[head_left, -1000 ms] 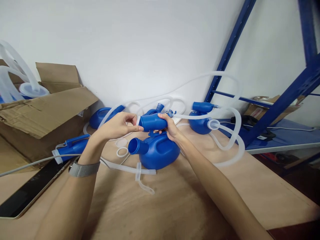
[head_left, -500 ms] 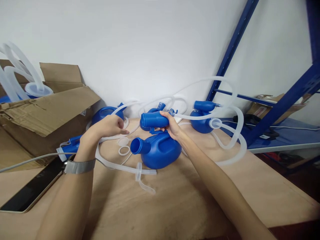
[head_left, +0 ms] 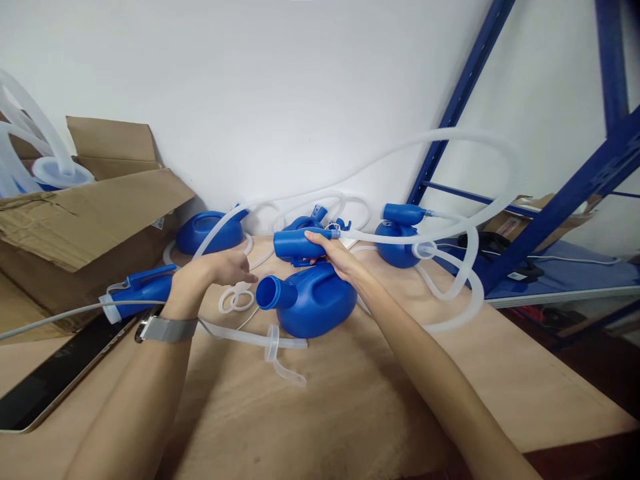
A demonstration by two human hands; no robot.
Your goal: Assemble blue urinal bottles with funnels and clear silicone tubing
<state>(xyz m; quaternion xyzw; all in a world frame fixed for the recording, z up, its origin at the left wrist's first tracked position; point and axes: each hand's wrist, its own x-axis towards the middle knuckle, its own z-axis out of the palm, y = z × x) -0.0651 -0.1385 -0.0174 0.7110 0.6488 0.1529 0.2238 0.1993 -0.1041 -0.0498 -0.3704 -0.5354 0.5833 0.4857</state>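
My right hand [head_left: 337, 257] is wrapped round a blue tubular urinal head [head_left: 293, 245] with a white hose [head_left: 390, 237] running from its back end. Directly below it sits a blue plastic urinal bottle [head_left: 320, 307], its round open neck facing left. My left hand [head_left: 225, 268], with a watch on the wrist, hovers left of that neck with curled fingers. Whatever may be between the fingertips is hidden. White rings [head_left: 243, 300] lie on the table just under it. In front of the bottle lies a clear tube end [head_left: 293, 343] with a strap [head_left: 273, 343] round it.
More blue bottles stand along the wall, one at left [head_left: 210, 233] and one at right [head_left: 395, 247] with coiled hose. An open cardboard box [head_left: 100, 213] with hoses is at far left. A phone [head_left: 60, 373] lies before it. A blue metal shelf [head_left: 550, 180] stands at right.
My left hand has come down and slightly right, close to the white rings, which lie differently. The hose behind my right hand has swung wider to the right. My right hand keeps its grip.
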